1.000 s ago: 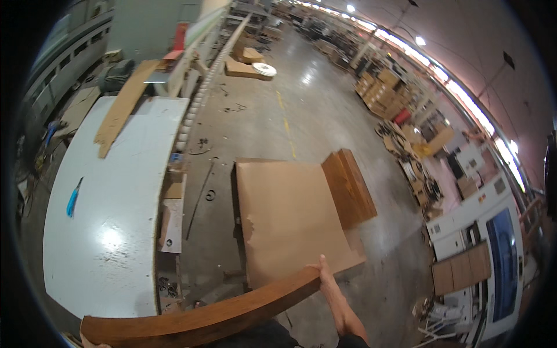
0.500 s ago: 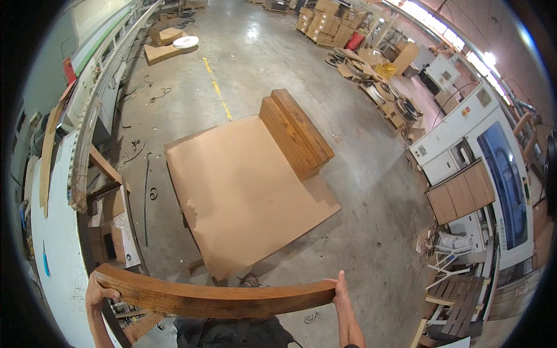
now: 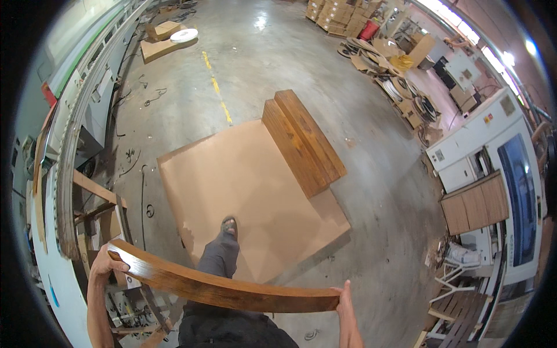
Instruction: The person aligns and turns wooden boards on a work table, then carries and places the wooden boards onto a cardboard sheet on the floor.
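Note:
A long brown stained wooden board (image 3: 226, 292) spans the front of my body, held level with its left end a little higher. My left hand (image 3: 106, 262) grips its left end, thumb along the near face. At the other end my right hand (image 3: 344, 300) is closed round the wood with its thumb pointing up. Beyond the board a large cardboard sheet (image 3: 226, 174) lies on the floor, and my sandalled foot (image 3: 230, 225) stands on it. Along the sheet's right edge lie brown wooden boards (image 3: 301, 145), side by side or stacked.
White machinery with a rail (image 3: 93, 87) runs along the left, with a wooden frame (image 3: 96, 188) beside it. On the right stands a white machine (image 3: 487, 151) with stacked brown panels (image 3: 474, 203). Edge-band coils (image 3: 400, 90), cartons (image 3: 342, 16) and a dark slatted piece (image 3: 461, 313) lie farther out.
I have stepped forward, and one foot now rests on the cardboard sheet. The board has tilted, its left end rising. Both hands keep their hold.

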A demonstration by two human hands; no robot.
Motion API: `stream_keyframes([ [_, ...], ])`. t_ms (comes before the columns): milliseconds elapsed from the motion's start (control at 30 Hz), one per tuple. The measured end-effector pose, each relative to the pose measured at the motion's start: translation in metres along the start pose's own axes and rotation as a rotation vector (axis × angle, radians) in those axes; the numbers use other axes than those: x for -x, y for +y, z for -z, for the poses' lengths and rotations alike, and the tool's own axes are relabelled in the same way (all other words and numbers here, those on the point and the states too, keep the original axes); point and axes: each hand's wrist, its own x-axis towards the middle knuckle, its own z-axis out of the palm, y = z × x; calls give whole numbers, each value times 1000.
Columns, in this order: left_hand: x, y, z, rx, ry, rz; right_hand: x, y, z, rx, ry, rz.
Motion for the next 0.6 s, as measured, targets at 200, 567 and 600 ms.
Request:
stream_keyframes([
  [200, -173, 106, 2, -78, -185, 44, 25, -107, -70, 1, 129, -15],
  [567, -399, 294, -20, -160, -405, 67, 68, -269, -135, -169, -310, 212],
  [600, -415, 306, -27, -181, -411, 46, 67, -280, -140, -178, -327, 168],
])
